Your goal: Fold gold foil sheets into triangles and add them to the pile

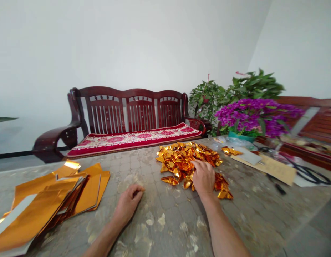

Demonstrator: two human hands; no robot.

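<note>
Foil pieces, long axes every way; left hand curled closed, right hand atop (grip unclear)

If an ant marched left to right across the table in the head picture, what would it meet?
Gold sheets → left hand → gold pile → tan card.

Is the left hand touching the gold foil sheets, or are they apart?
Apart. The head view shows a bare strip of patterned tabletop between the left hand and the gold foil sheets.
</note>
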